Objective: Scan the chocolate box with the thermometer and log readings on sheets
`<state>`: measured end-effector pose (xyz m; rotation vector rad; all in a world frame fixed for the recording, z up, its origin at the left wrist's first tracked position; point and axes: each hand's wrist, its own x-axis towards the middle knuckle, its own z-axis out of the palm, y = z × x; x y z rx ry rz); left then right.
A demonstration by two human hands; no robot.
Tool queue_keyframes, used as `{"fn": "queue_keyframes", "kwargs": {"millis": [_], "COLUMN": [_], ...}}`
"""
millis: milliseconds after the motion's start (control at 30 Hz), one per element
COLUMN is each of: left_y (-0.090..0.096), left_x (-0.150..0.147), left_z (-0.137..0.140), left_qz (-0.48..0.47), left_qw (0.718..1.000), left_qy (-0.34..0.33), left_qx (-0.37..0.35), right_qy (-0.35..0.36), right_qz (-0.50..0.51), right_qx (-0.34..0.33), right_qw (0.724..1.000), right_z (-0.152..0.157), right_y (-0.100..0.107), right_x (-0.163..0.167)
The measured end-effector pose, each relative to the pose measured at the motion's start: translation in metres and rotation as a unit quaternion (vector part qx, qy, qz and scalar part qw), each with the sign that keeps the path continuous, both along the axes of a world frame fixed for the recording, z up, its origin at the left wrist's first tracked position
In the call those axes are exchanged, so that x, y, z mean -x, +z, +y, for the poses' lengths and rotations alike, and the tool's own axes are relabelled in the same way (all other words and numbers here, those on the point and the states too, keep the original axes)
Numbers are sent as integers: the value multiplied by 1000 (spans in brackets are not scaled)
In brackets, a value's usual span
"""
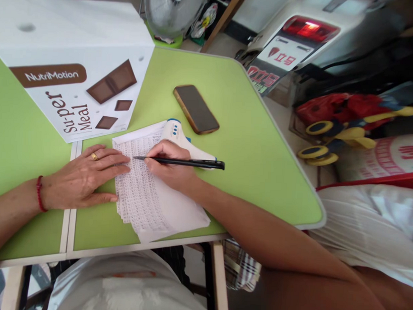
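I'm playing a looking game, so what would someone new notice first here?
Probably the big white box, standing at the left on the green table. Next, the right hand near the middle, holding a black pen over the papers, with the left hand at their left edge.

On my left hand (pixel 78 182) I wear a gold-coloured ring (pixel 94 156), its top face broader than the band, around one of the fingers toward the far side. A narrow red bracelet (pixel 40 194), cord-like and slightly knobbly, circles my left wrist. My left forearm (pixel 9 216) is bare as far as I see it. My right hand (pixel 172 167) and right forearm (pixel 258 224) are bare too, the forearm long and smooth. At the near side my clothing (pixel 130 292) shows pale grey-white, with cream patches and a thin orange-brown streak, its details blurred.
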<state>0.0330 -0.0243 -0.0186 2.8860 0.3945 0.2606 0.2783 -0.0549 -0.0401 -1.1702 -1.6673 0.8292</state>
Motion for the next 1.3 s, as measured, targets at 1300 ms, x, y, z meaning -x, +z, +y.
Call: {"fn": "queue_keyframes", "kwargs": {"millis": [1300], "left_y": [-1], "left_x": [0], "left_z": [0], "left_qz": [-1], "left_qw": [1000], "left_qy": [-1], "left_qx": [0], "right_qy": [-28], "right_qz": [-6], "right_qx": [-2], "right_qw": [1000], "right_z": [1], "right_y": [-1], "right_x": [1]}}
